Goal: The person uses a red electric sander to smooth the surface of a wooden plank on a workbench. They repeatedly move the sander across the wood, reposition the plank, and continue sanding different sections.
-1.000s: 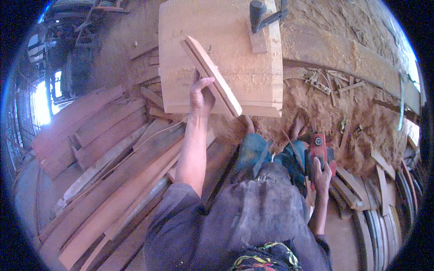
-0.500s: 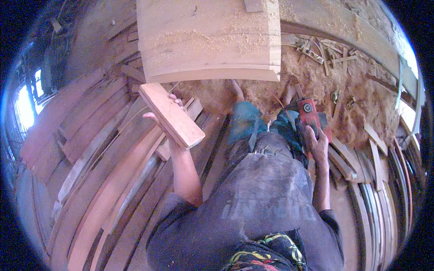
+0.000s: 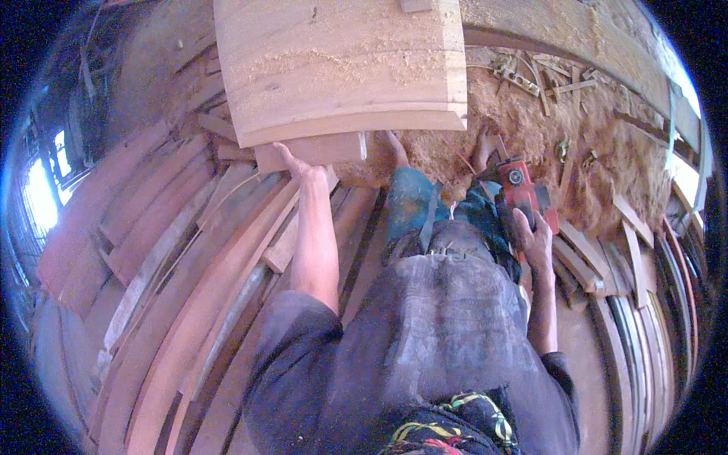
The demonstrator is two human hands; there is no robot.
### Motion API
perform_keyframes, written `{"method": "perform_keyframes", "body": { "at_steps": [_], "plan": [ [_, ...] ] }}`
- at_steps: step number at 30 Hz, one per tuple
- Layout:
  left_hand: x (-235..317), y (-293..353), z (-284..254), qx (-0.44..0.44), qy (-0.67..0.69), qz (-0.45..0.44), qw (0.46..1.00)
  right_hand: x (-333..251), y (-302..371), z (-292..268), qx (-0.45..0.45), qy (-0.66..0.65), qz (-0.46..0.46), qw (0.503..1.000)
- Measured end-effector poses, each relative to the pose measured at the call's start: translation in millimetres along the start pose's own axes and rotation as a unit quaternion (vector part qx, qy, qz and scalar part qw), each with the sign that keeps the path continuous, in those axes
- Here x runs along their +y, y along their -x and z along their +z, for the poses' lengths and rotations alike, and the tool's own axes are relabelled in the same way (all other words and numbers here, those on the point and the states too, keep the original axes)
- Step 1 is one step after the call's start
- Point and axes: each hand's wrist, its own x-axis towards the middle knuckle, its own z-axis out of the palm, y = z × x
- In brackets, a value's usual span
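Note:
My left hand grips a short wooden block, its fingers partly hidden behind the wood. The block lies level, just below the near edge of a wide pale board dusted with shavings; whether the two touch I cannot tell. At my right side, my right hand is wrapped around the handle of a red and black electric planer. The planer hangs beside my right leg, apart from the wood. A small wooden piece rests on top of the board at its far side.
Long planks are stacked at my left, with more boards leaning at the right. Sawdust and shavings cover the floor around my feet. Offcuts lie at the far right beside a long thick beam.
My left hand has carried the wooden block forward from a tilted position to a level one against the front of the board. My right hand and the planer have barely moved.

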Motion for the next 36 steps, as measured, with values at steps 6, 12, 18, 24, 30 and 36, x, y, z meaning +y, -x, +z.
{"method": "perform_keyframes", "body": {
  "at_steps": [6,12,18,24,30,36],
  "plan": [
    [-1,-4,-21,-0.012,-0.014,-0.039,0.999,-8,2,-2,-0.016,-0.018,0.023,0.999],
    [-2,40,7,0.023,-0.003,-0.077,0.997,12,-6,-3,-0.003,-0.011,0.028,1.000],
    [-4,37,10,0.022,0.033,-0.064,0.997,5,-19,-4,0.010,-0.010,0.004,1.000],
    [-5,17,-19,0.037,0.022,-0.084,0.996,21,-30,0,0.009,-0.024,0.020,0.999],
    [-9,3,-21,0.009,0.058,-0.104,0.993,14,-33,-3,0.006,-0.016,0.022,1.000],
    [-4,6,-24,0.025,0.002,-0.097,0.995,28,-36,-1,0.013,-0.026,0.055,0.998]
  ]
}}
